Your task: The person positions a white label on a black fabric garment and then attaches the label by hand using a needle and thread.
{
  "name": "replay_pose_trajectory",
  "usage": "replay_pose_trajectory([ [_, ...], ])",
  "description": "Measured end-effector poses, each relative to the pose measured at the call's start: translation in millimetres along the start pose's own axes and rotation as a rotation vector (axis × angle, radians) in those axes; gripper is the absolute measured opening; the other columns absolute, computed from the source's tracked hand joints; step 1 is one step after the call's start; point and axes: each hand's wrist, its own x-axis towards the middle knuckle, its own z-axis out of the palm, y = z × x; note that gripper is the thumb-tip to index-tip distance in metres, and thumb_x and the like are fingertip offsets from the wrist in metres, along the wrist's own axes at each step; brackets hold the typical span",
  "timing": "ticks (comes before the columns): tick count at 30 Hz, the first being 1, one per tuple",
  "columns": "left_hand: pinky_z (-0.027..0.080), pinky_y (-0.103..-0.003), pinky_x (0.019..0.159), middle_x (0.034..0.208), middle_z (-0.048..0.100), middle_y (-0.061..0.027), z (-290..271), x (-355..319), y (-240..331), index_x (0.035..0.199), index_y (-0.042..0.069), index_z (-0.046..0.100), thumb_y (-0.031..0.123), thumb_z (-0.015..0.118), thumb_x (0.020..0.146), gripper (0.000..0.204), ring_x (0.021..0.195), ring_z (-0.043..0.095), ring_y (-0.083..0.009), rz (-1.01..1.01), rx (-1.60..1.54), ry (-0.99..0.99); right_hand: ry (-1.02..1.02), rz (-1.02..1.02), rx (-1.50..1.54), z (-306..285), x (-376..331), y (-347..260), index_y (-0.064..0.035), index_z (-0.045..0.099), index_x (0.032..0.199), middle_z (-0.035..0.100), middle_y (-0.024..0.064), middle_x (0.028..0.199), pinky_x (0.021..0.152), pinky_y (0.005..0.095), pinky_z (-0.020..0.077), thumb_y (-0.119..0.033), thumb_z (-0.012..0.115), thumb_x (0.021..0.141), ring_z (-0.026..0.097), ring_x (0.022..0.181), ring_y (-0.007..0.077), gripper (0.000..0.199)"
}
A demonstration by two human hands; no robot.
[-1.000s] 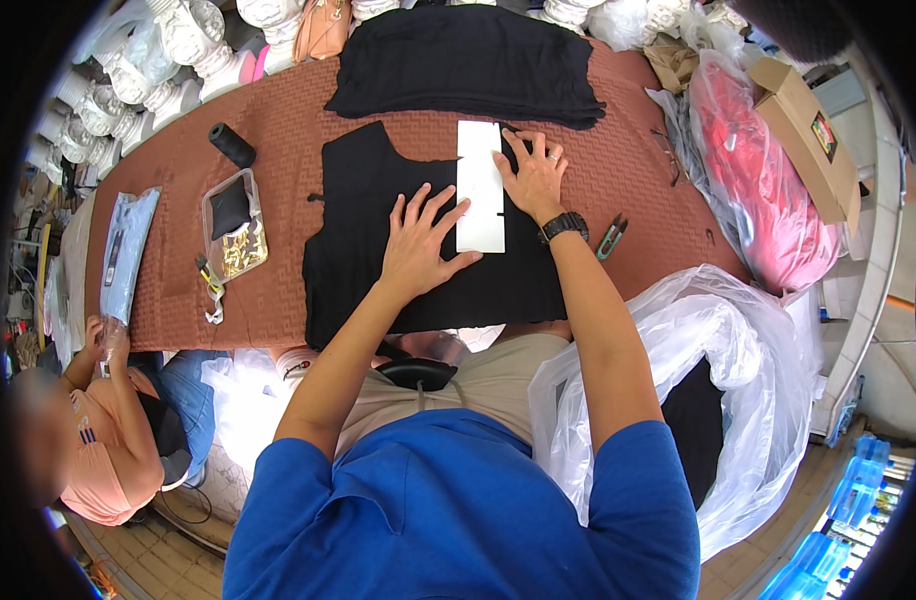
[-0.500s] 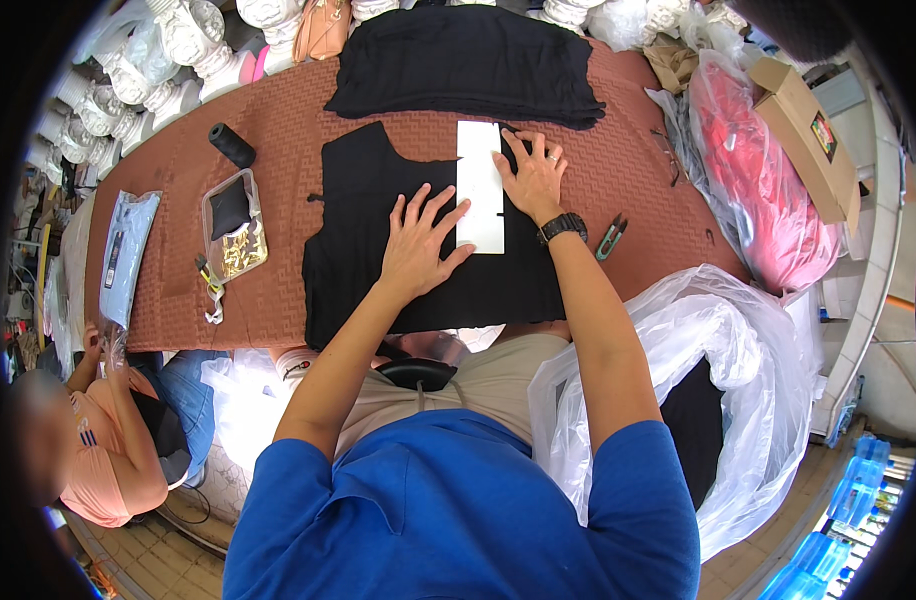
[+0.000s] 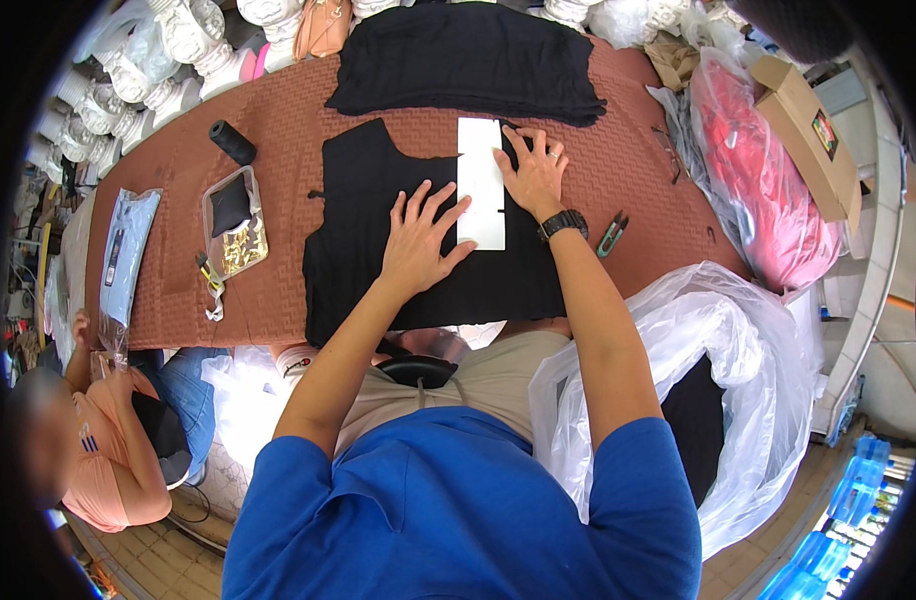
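Observation:
A black sleeveless garment piece (image 3: 378, 270) lies spread flat in front of me. On its right part rests a white card template (image 3: 481, 190), long and narrow, with small dark notches at its edges. My left hand (image 3: 418, 238) lies on the black cloth with fingers spread, its fingertips at the template's left edge. At the upper right edge of the template is my right hand (image 3: 534, 172), a watch on its wrist. Its fingers are apart, the thumb touching the card and the fingertips on the edge of the cloth.
Folded black cloth (image 3: 463, 65) lies at the table's far side. Left are a thread spool (image 3: 232, 143), a clear box (image 3: 236, 225) of gold pieces and a plastic-wrapped packet (image 3: 128, 260). Thread snips (image 3: 612, 235) lie right. A plastic bag (image 3: 768, 360) stands by my right arm. A person sits left.
My hands, the template and the garment piece stay practically in place. At the left, the seated person's hand and arm have shifted slightly beside the plastic packet.

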Motion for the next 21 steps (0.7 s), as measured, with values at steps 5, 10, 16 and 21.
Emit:
replay_pose_trajectory([
  [5, 0.019, -0.061, 0.12, 0.156, 0.04, -0.0075, 0, 0, 0, 0.149, 0.025, 0.049, 0.052, 0.062, 0.094, 0.063, 0.148, 0.029, -0.0361, 0.001, 0.01, -0.001, 0.017, -0.008, 0.018, 2, 0, 2, -0.0224, 0.061, 0.139, 0.052, 0.0034, 0.136, 0.101, 0.0549, 0.0338, -0.049, 0.057, 0.097, 0.042, 0.119, 0.0366, 0.05],
  [10, 0.019, -0.061, 0.12, 0.155, 0.04, -0.0073, 2, 0, -1, 0.149, 0.026, 0.049, 0.05, 0.061, 0.095, 0.061, 0.147, 0.029, -0.0355, 0.005, 0.021, 0.001, -0.003, 0.011, 0.061, 0, 3, 4, -0.0233, 0.063, 0.137, 0.052, 0.0034, 0.135, 0.102, 0.0568, 0.0335, -0.05, 0.061, 0.094, 0.042, 0.12, 0.038, 0.05],
  [16, 0.019, -0.061, 0.12, 0.155, 0.04, -0.0071, 2, -1, -2, 0.149, 0.027, 0.049, 0.049, 0.061, 0.095, 0.06, 0.147, 0.029, -0.0354, 0.002, 0.022, -0.002, -0.141, 0.039, 0.094, -8, 15, 9, -0.0256, 0.065, 0.135, 0.051, 0.0017, 0.136, 0.104, 0.0567, 0.0332, -0.055, 0.067, 0.088, 0.042, 0.122, 0.0376, 0.056],
  [21, 0.02, -0.062, 0.119, 0.154, 0.042, -0.0082, 1, 1, 0, 0.148, 0.025, 0.051, 0.047, 0.063, 0.094, 0.059, 0.146, 0.03, -0.0365, 0.014, 0.006, 0.017, -0.157, 0.049, 0.093, -6, 21, 17, -0.0288, 0.066, 0.133, 0.051, 0.0022, 0.135, 0.104, 0.0586, 0.0342, -0.062, 0.069, 0.084, 0.043, 0.124, 0.038, 0.059],
])
